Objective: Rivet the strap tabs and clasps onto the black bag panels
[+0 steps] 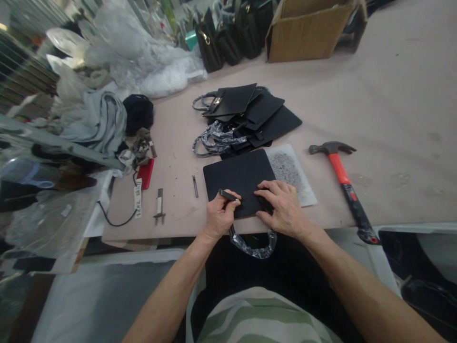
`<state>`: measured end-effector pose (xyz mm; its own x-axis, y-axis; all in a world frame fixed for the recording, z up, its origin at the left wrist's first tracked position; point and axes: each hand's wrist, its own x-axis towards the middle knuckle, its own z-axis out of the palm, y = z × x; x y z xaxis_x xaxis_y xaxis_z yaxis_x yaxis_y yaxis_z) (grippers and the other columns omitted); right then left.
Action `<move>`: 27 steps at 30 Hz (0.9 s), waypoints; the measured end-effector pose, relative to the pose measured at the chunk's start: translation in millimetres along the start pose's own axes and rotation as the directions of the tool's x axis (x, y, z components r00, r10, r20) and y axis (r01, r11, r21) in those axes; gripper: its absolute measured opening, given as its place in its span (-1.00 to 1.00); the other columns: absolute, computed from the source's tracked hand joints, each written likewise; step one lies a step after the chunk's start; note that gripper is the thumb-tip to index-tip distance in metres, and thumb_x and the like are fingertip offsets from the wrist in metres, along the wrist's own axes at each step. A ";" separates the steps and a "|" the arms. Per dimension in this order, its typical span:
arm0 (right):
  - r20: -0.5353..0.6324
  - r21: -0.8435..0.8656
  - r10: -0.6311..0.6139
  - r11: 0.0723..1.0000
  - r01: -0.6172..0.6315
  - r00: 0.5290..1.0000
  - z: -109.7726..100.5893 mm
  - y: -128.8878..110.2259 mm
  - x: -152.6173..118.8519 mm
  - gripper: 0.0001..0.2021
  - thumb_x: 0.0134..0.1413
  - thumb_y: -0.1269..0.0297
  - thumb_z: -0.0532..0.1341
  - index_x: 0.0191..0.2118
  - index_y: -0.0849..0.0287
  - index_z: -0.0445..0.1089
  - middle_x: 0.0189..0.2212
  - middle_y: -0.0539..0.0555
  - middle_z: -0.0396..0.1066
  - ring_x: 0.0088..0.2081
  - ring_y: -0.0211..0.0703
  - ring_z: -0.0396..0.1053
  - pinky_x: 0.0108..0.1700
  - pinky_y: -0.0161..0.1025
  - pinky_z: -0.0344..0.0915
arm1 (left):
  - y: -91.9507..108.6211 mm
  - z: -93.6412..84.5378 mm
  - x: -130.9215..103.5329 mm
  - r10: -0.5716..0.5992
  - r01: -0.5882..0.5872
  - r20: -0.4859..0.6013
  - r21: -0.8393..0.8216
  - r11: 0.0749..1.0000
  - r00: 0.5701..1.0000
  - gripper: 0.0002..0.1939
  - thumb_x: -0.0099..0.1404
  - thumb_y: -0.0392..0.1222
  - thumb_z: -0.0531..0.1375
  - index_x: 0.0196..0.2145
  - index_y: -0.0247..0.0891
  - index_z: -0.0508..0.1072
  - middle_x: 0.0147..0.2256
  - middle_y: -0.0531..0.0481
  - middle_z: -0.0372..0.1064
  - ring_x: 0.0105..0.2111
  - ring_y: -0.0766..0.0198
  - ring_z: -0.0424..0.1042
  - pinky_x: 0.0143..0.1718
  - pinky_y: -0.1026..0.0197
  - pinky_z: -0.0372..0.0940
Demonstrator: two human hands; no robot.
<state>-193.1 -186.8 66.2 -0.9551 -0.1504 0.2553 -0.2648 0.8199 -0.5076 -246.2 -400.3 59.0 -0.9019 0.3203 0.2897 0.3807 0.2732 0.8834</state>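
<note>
A black bag panel (237, 171) lies at the table's front edge, with a plastic-wrapped handle (255, 248) hanging from its near side. My left hand (221, 214) is closed on a short dark metal rod, perhaps a punch (227, 195), tilted over the panel; its tip is too small to make out. My right hand (282, 205) rests on the panel's right part, fingers curved and apart, with a dark piece partly hidden between thumb and fingers. Under the panel's right side shows a white speckled board (291, 174).
A claw hammer (341, 176) with a red and black grip lies right. Behind are stacked black panels (257, 112) with wrapped handles, finished bags (232, 35) and a cardboard box (307, 31). Left lie a thin metal tool (195, 186), a caliper-like tool (159, 207) and a red object (145, 174).
</note>
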 end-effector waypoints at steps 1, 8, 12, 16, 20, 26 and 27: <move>-0.003 0.002 -0.001 1.000 0.001 1.000 0.2 0.3 -0.3 -0.57 -0.02 0.21 0.31 0.03 0.12 0.43 0.13 0.15 0.37 0.14 0.16 0.24 0.12 0.06 0.07 | -0.1 0.0 0.7 0.004 -0.004 0.007 -0.001 1.000 1.000 -0.93 0.33 -0.30 0.22 -0.23 -0.24 0.51 -0.26 -0.02 0.52 -0.25 0.23 0.53 -0.17 0.23 0.41; -0.014 0.006 -0.011 1.000 0.011 1.000 0.8 2.6 -0.5 -0.57 0.00 0.21 0.30 0.04 0.12 0.42 0.13 0.16 0.37 0.15 0.15 0.23 0.11 0.05 0.08 | -2.4 2.8 -1.0 0.083 -0.082 -0.022 0.065 0.995 0.996 -0.92 0.34 -0.32 0.20 -0.22 -0.24 0.48 -0.26 -0.01 0.52 -0.25 0.26 0.53 -0.16 0.25 0.41; -0.010 0.009 -0.008 1.000 0.008 1.000 2.0 1.0 -0.4 -0.57 -0.01 0.21 0.30 0.04 0.12 0.42 0.13 0.15 0.37 0.14 0.17 0.24 0.11 0.07 0.09 | -1.2 3.2 -0.9 0.115 -0.115 0.002 0.102 0.988 0.993 -0.93 0.34 -0.31 0.19 -0.22 -0.25 0.48 -0.27 -0.02 0.51 -0.26 0.26 0.53 -0.16 0.24 0.42; -0.011 0.073 -0.008 0.997 0.008 1.000 0.7 2.5 -0.6 -0.59 0.03 0.17 0.30 0.02 0.12 0.43 0.12 0.17 0.37 0.13 0.20 0.26 0.11 0.13 0.12 | 2.4 2.6 1.6 0.110 -0.112 0.023 0.113 0.987 0.994 -0.92 0.34 -0.32 0.19 -0.23 -0.25 0.48 -0.28 -0.02 0.50 -0.26 0.26 0.52 -0.15 0.24 0.41; -0.086 0.251 -0.020 0.967 0.041 0.996 -19.1 16.3 -3.2 -0.61 0.16 0.10 0.24 0.06 0.13 0.39 0.12 0.23 0.35 0.16 0.14 0.28 0.17 0.10 0.20 | 3.4 2.8 1.7 0.090 -0.092 0.021 0.094 0.991 0.996 -0.93 0.33 -0.32 0.19 -0.24 -0.25 0.48 -0.29 0.00 0.51 -0.30 0.28 0.52 -0.19 0.26 0.41; -0.232 -0.084 0.440 0.879 -0.469 0.867 -73.1 57.4 -23.4 -0.68 0.14 0.19 0.20 -0.02 0.20 0.40 0.08 0.34 0.35 0.20 0.23 0.23 0.26 0.09 0.13 | -0.4 3.4 0.7 0.079 -0.079 -0.001 0.051 0.996 0.997 -0.93 0.33 -0.31 0.20 -0.22 -0.24 0.47 -0.30 -0.01 0.52 -0.31 0.27 0.53 -0.20 0.25 0.43; -0.203 -0.130 0.531 0.818 -0.560 0.823 -79.4 62.9 -28.2 -0.66 0.13 0.19 0.19 -0.01 0.24 0.40 0.08 0.40 0.33 0.19 0.30 0.22 0.22 0.13 0.15 | -0.7 3.3 0.7 0.087 -0.087 -0.002 0.051 0.995 0.996 -0.93 0.33 -0.31 0.20 -0.22 -0.24 0.46 -0.29 -0.01 0.52 -0.31 0.27 0.53 -0.20 0.25 0.43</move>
<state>-172.3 -87.2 92.4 -0.8993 0.4238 0.1078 0.3356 0.8269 -0.4511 -246.4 -397.4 57.4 -0.8658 0.3407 0.3664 0.4676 0.2905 0.8349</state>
